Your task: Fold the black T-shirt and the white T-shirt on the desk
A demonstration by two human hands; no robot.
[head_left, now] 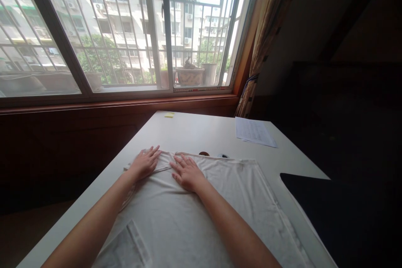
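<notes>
A white cloth garment (176, 222) lies spread over the table, with wrinkles near its far edge. My left hand (146, 162) rests flat on its far left corner, fingers stretched out. To the right of it, my right hand (187, 172) presses on the fabric close to the far edge, palm down with fingers apart. Bunched folds run between the two hands. At the near left, a greyish rectangular patch (127, 247) shows on or under the cloth; I cannot tell which. The garment's near end is out of view.
Past the cloth's far edge, a brown round object (204, 153) and a dark round object (223, 156) peek out. Printed papers (255, 132) and yellow sticky notes (169, 115) lie on the white table (201, 127). A dark flat panel (326, 213) covers the right side. A barred window (125, 29) stands beyond.
</notes>
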